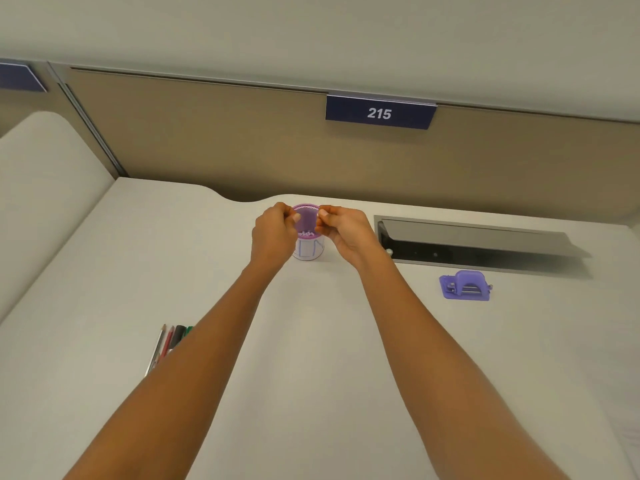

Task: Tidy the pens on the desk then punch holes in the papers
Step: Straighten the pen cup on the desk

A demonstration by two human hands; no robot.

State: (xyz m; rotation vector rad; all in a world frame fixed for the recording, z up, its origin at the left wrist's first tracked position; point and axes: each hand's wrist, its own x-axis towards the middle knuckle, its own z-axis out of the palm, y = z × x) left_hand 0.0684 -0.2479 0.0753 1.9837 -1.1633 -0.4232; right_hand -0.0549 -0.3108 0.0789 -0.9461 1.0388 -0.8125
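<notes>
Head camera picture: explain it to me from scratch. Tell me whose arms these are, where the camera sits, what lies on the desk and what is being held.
There is no machine here: a person wears one camera on the head, looking forward and down, so the two bare arms are their own. The left hand and right hand each pinch the rim of a purple mesh pen cup standing upright on the white desk. Near the left forearm lies a small row of pens and pencils, partly hidden by it. To the right sits a purple hole punch, and behind it a cable hatch with its lid raised.
</notes>
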